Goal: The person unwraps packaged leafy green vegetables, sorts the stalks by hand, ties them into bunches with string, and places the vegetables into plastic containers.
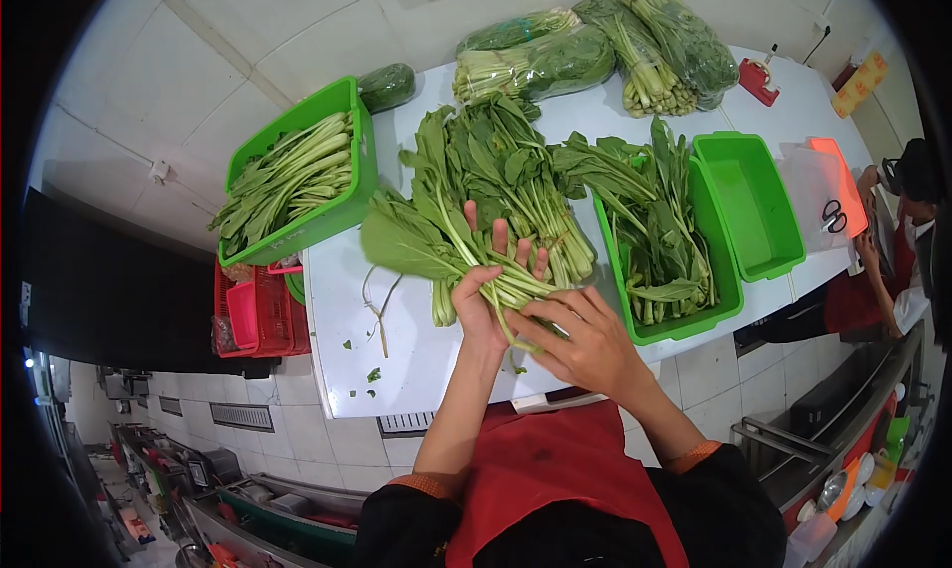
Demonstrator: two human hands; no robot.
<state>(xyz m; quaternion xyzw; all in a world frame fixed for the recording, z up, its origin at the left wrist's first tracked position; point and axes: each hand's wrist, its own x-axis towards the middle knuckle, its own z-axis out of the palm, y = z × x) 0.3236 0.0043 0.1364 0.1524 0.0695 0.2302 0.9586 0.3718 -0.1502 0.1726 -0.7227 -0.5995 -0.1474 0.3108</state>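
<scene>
A bunch of leafy green stalks, which looks like choy sum (421,243), lies across my left hand (483,295), the thumb over the stems and the fingertips showing behind them. My right hand (585,342) is at the cut ends of the same bunch, its fingers closed around a stalk (518,332) that bends downward. Just beyond, a heap of loose choy sum (496,167) rests on the white table (342,305). To the right, a green bin (684,325) contains more greens (659,241) with leaves hanging over its rim.
A green crate (317,233) of stalks stands left. Bagged greens (555,62) line the wall near a red tape dispenser (759,80). An empty green bin (759,206), scissors (833,216) and an orange board (841,176) are right. A co-worker (897,261) stands at the far right.
</scene>
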